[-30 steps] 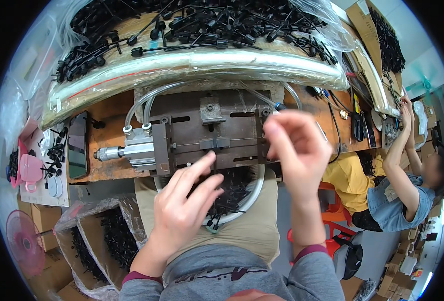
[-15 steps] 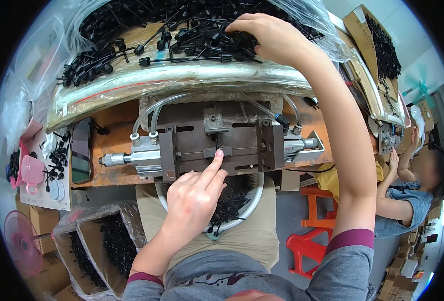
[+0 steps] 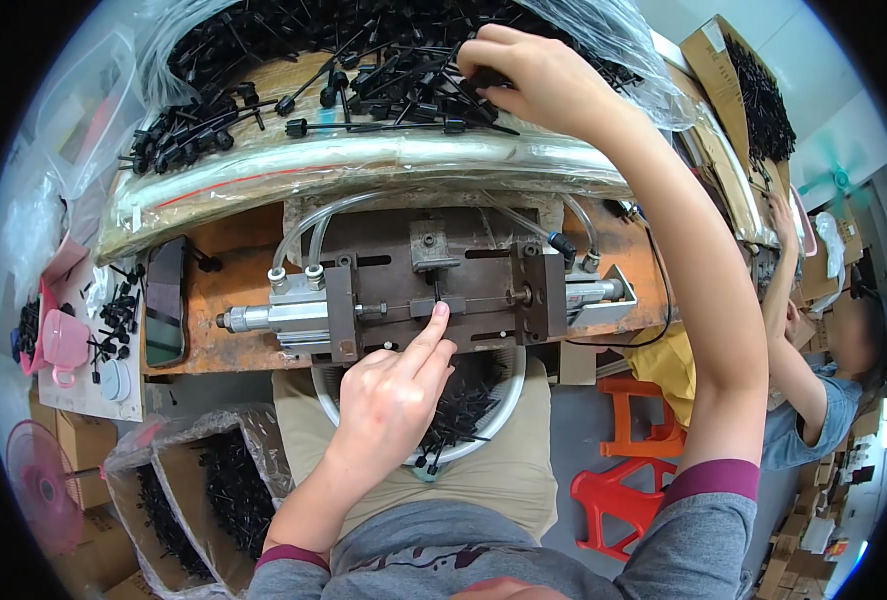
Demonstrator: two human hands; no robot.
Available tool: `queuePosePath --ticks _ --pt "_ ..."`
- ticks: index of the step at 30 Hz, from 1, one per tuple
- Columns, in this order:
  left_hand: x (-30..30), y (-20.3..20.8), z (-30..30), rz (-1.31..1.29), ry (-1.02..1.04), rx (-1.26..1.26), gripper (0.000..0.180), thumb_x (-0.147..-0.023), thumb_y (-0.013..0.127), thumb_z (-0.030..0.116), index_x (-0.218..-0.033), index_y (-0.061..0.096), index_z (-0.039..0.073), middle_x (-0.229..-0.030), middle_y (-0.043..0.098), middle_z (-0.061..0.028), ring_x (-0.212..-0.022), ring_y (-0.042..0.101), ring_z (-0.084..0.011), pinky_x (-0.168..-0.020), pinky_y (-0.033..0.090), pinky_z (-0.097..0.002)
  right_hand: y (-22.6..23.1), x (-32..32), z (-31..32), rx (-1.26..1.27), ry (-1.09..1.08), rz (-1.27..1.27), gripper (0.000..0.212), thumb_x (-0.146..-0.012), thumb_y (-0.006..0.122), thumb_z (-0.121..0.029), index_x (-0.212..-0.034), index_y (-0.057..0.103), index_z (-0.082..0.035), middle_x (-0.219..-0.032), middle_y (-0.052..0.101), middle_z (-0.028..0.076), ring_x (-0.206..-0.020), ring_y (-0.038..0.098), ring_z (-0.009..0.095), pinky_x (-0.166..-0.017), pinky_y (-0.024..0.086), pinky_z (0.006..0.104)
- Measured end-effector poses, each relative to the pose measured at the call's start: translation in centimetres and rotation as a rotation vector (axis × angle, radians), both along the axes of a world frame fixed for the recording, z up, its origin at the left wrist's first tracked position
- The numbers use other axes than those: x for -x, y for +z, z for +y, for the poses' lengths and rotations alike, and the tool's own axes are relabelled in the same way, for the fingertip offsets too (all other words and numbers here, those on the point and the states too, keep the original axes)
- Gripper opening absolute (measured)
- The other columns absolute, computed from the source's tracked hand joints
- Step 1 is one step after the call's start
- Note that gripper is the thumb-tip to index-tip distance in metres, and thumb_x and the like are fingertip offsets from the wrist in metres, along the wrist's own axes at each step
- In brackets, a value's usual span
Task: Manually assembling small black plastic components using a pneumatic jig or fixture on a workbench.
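Note:
My left hand (image 3: 388,390) is over the metal clamping fixture (image 3: 383,262). Its index finger is stretched out, the tip resting on the small centre block (image 3: 427,307) where a thin dark rod stands; the other fingers are curled with nothing visible in them. At the edge of the far heap of black stemmed plastic parts (image 3: 383,85), my right hand (image 3: 533,75) bends its fingers and thumb around a black plastic part (image 3: 487,78). Most of that part is hidden by the fingers. Air cylinders (image 3: 298,312) flank the fixture, their rods pointing inward.
A white-rimmed basket (image 3: 513,400) of black parts sits at my lap. Clear hoses (image 3: 298,225) arch behind the fixture; a phone (image 3: 166,300) lies left. Boxes of parts (image 3: 178,500) stand lower left. To the right are a red stool (image 3: 613,495) and a co-worker (image 3: 813,390).
The fixture's rods have come inward from both sides. My right hand has curled in around a black part, while my left index finger stays on the block. The co-worker's arm has risen.

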State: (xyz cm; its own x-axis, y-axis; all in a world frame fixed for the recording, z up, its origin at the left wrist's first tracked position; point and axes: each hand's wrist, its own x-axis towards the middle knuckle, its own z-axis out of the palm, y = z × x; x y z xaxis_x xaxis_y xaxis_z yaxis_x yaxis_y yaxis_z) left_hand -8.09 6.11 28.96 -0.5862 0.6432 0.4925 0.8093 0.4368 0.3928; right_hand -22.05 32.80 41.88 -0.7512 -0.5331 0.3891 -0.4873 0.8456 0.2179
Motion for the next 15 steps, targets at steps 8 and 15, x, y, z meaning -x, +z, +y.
queuePosePath --ticks 8,15 --pt "-0.2 0.4 -0.6 -0.024 -0.027 -0.002 0.026 -0.069 0.077 0.006 -0.093 0.068 0.003 -0.122 0.065 -0.0118 -0.059 0.063 -0.0217 -0.059 0.052 -0.0297 4.4 -2.0 -1.4 0.844 -0.287 -0.323 0.021 -0.085 0.072 -0.011 -0.101 0.068 0.001 -0.082 0.068 0.009 -0.065 0.066 0.013 -0.059 0.054 0.0251" --pt "-1.1 1.0 -1.9 -0.058 -0.056 -0.049 0.026 -0.072 0.074 0.005 -0.098 0.069 0.005 -0.117 0.067 -0.0106 -0.065 0.066 -0.021 -0.058 0.052 -0.029 4.6 -1.7 0.1 1.405 -0.322 -0.336 0.026 -0.087 0.073 -0.018 -0.1 0.063 0.002 -0.081 0.066 0.008 -0.065 0.067 0.016 -0.058 0.054 0.0245"
